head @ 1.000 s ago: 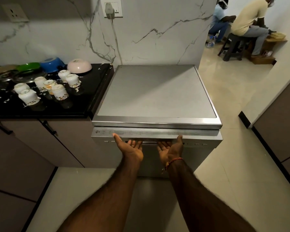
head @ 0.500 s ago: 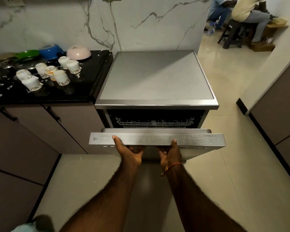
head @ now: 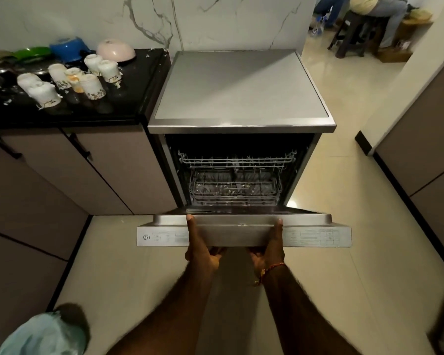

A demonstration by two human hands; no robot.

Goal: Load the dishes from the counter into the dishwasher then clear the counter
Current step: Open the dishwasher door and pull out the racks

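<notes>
Thumbs of both the left hand point(head: 201, 248) and right hand point(head: 268, 252) lie over the top edge of the stainless-steel dishwasher door point(head: 244, 233), fingers curled beneath. It has swung from ajar to nearly flat, exposing two bare wire racks point(head: 235, 175). White patterned cups point(head: 87, 84) wait overturned near the black counter's point(head: 128, 108) right edge.

Setting: home kitchen. Evidence: black counter point(head: 128, 103) carrying upturned cups point(head: 91, 86) and bowls point(head: 116, 48); freestanding steel dishwasher point(head: 239, 88) with wire racks point(head: 236, 162) visible inside; marble-veined wall point(head: 149, 21); brown base cabinets point(head: 108, 170); tiled floor point(head: 344, 175) running on to an adjoining room
</notes>
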